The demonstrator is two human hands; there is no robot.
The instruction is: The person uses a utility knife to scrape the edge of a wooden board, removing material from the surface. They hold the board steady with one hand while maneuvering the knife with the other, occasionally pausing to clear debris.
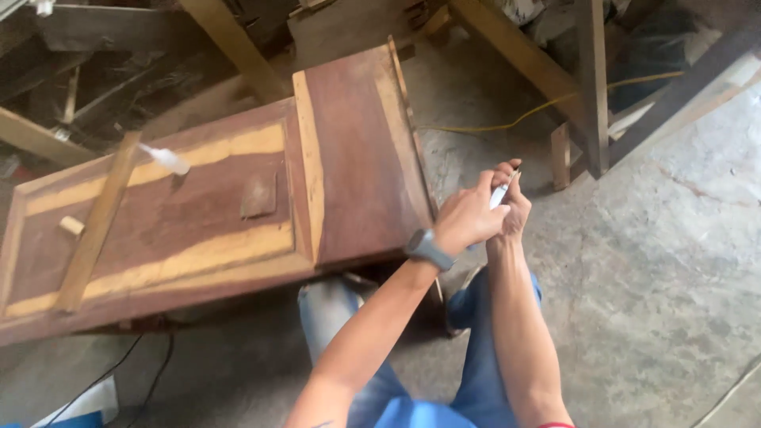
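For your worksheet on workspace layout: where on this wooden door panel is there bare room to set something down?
The plain end of the door panel, beside both hands, is bare. The recessed part is crowded: a wooden strip, small block, flat square piece and white object.

Both arms reach forward, left hand (468, 218) and right hand (514, 202) clasped together, fingers curled tight.

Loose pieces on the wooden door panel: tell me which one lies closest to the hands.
The flat dark brown square piece, near the panel's middle rail. The pale long strip and small pale block lie much farther from both hands.
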